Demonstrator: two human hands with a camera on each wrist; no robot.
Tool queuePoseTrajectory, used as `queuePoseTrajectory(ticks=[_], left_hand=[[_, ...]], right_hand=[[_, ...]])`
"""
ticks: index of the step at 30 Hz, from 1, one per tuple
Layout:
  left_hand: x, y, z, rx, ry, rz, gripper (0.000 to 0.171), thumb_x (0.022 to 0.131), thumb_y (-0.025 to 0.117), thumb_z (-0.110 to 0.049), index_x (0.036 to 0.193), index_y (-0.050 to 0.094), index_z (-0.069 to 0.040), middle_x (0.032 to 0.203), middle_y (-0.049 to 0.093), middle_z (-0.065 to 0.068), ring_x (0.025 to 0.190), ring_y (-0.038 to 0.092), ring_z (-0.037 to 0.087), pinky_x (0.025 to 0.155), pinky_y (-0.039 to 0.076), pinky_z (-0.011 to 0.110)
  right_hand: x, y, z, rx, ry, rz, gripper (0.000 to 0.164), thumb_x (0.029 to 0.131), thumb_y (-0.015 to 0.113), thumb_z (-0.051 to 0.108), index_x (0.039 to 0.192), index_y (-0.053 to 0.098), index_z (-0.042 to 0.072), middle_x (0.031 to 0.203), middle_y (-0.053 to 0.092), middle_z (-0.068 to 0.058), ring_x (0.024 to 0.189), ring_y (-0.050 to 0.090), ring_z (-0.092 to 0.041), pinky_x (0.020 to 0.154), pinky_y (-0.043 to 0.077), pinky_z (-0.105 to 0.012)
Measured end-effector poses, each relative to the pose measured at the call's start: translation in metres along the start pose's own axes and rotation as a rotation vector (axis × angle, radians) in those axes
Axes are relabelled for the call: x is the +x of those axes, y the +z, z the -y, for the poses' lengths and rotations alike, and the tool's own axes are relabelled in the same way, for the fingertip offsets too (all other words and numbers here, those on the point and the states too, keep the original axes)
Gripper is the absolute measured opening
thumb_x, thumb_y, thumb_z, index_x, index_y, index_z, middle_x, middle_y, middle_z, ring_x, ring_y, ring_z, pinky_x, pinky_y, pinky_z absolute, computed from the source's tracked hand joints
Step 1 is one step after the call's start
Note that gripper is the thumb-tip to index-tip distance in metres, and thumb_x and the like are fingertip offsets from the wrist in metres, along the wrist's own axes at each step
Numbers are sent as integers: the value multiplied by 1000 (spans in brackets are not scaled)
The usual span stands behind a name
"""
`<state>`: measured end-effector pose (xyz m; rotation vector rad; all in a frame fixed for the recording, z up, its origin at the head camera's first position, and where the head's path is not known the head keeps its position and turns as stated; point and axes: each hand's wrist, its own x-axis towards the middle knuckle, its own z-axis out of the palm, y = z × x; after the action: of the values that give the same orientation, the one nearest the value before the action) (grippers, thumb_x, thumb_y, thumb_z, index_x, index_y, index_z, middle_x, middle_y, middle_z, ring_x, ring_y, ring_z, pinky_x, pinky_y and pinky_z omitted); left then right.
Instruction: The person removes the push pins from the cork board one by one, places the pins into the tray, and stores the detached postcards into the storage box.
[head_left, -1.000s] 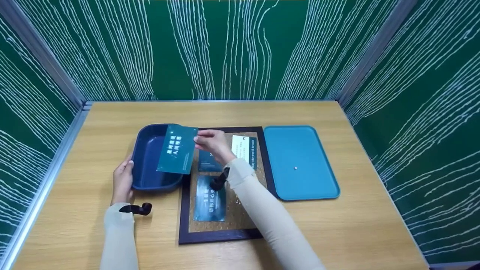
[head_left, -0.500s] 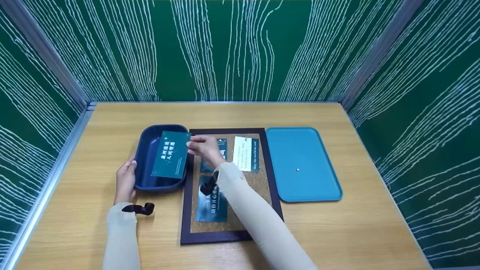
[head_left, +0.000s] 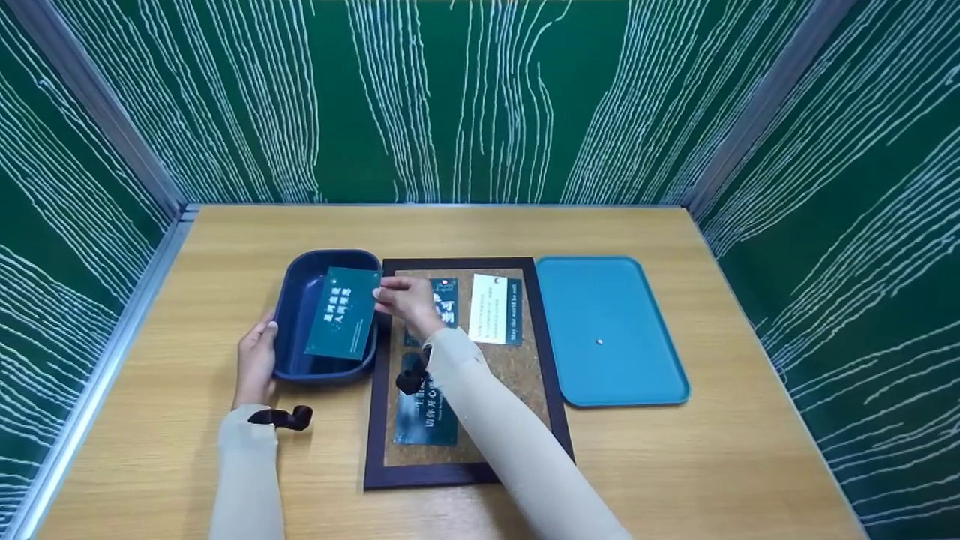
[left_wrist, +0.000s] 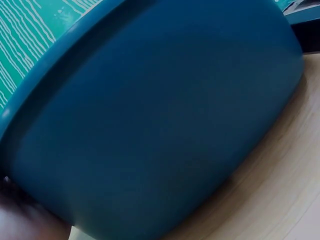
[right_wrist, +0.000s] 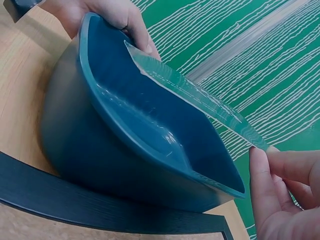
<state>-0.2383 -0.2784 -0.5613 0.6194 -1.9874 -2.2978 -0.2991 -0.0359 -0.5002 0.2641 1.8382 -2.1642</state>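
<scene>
In the head view my right hand [head_left: 409, 304] pinches the right edge of a dark green card [head_left: 343, 313] with white lettering. The card is over the opening of a deep blue basin [head_left: 294, 330]; the right wrist view shows the same card [right_wrist: 192, 95] tilted above the basin's inside. My left hand [head_left: 256, 360] holds the basin by its left side, thumb near the rim. Most of the left wrist view is filled by the basin's outer wall [left_wrist: 165, 110]. How far the left fingers reach underneath is hidden.
A dark-framed cork board [head_left: 499, 405] lies right of the basin. On it are a white-and-green card [head_left: 491, 309] and two green cards, partly covered by my right arm. Further right lies a turquoise tray [head_left: 611, 322] bearing one tiny pale piece [head_left: 598, 342]. Patterned green panels enclose the table.
The right hand has carried the green card left and slightly nearer over the basin, slowing in the last half second. My left hand stays on the basin's side.
</scene>
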Motion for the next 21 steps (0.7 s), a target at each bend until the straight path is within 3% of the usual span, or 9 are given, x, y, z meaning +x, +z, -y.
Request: queuePoseTrajectory(ticks=[12,21], left_hand=[[-3,0,0,-17,10,11,47,106,32,-23,151,29,-11,160,22,0,144,27,16,116,32,34],[-3,2,-2,-26,-5,4,47,106,32,-23,151,28,-11,161,17,-1,148,15,12,120,22,30]], right_hand=[[0,9,-5,19,-3,-3,25,83,69,-5,108,68,-3,99,69,-13,81,70,-17,73,60,-26],[-1,13,-8,16,1,2,24,83,69,-6,106,69,-4,94,69,-12,78,70,-16,71,60,-26]])
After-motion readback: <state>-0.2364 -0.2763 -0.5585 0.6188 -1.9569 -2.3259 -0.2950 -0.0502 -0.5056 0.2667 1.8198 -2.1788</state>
